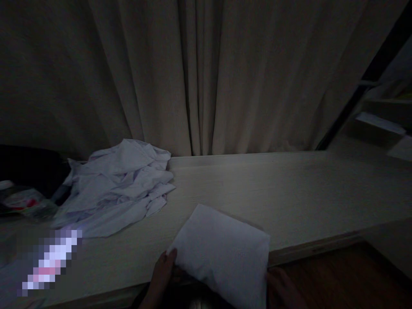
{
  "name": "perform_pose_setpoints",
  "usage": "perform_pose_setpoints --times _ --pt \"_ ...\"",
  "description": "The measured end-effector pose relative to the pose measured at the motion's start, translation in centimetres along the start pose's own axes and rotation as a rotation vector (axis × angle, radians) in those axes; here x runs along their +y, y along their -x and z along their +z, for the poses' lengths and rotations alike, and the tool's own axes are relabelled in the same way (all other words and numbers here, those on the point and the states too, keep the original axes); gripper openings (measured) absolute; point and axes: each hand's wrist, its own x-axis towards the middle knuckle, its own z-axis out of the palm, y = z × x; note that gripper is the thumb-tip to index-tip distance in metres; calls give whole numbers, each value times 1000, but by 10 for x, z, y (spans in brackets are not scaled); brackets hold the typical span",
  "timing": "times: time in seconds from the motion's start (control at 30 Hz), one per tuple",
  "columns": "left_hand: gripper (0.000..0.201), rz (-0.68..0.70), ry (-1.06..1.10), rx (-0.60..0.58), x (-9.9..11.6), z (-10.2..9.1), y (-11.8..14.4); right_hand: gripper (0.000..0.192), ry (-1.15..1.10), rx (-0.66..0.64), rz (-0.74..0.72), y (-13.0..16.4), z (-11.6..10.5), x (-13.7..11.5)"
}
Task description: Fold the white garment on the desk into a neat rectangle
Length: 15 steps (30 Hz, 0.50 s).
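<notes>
White sheet [225, 253] extends over the near edge of the surface [296, 189], partly beyond it. My left fingers [173, 255] are closed on its left corner, thumb on top; my right fingers [274, 278] are at its right edge, too dark to tell how far closed. Crumpled cloth [119, 184] is heaped leftward, before the curtain [154, 86].

The left hand [163, 268] pinches a flat white sheet [225, 251] (cloth or paper, I can't tell), and the right hand [283, 286] touches its other side. Crumpled white cloth [120, 184] lies on the desk [273, 189].
</notes>
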Motion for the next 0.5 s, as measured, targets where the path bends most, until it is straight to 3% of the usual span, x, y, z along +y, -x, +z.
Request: perform_pose_setpoints --times 0.1,0.2,0.37,0.5 --pt "28 11 -59 12 -1 -1 2 54 -29 65 -15 -30 -16 -34" --pt "31 60 -113 14 0 -1 -1 53 -58 92 23 -53 -17 -51" --pt "34 224 -205 -11 31 -4 -22 41 -11 85 -25 -57 -11 -38" --pt "47 341 -130 60 67 -5 -53 39 57 55 -13 -48 -5 -20"
